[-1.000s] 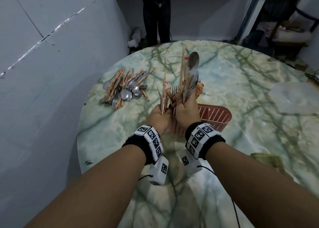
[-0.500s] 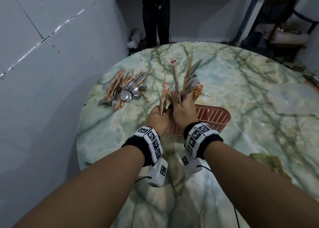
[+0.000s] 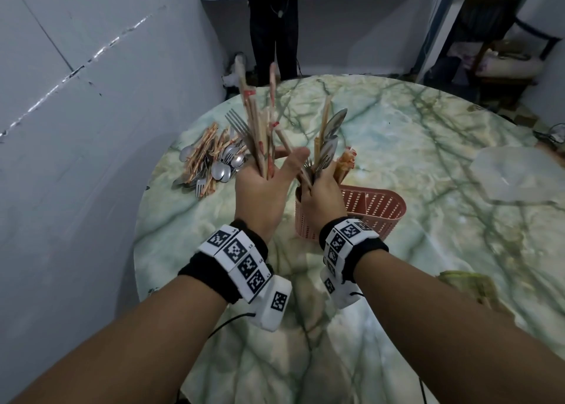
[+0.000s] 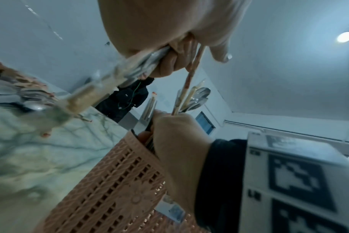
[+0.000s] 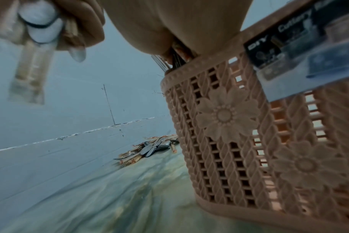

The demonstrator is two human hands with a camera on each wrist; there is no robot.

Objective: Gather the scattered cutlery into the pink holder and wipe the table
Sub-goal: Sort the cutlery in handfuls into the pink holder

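Note:
My left hand (image 3: 273, 166) grips a bundle of paper-wrapped chopsticks and forks (image 3: 260, 128), raised upright to the left of the pink holder (image 3: 377, 209). My right hand (image 3: 319, 177) grips spoons and chopsticks (image 3: 330, 137) whose lower ends reach into the holder's left compartment. The left wrist view shows the left hand's fingers (image 4: 169, 63) curled round the blurred bundle, with the right hand (image 4: 179, 141) at the holder's rim (image 4: 133, 141). In the right wrist view the holder (image 5: 249, 126) stands on the marble. A pile of cutlery (image 3: 211, 163) lies at the table's far left.
The round green marble table (image 3: 428, 146) stands against a grey wall (image 3: 76, 128) on its left. A person in dark clothes (image 3: 272, 27) stands beyond the far edge. A folded greenish cloth (image 3: 467, 284) lies near the right front edge, and a pale sheet (image 3: 519, 177) lies further right.
My left hand has lifted its bundle up and leftward, away from the right hand. The right hand has stayed at the holder with its bundle slightly lower.

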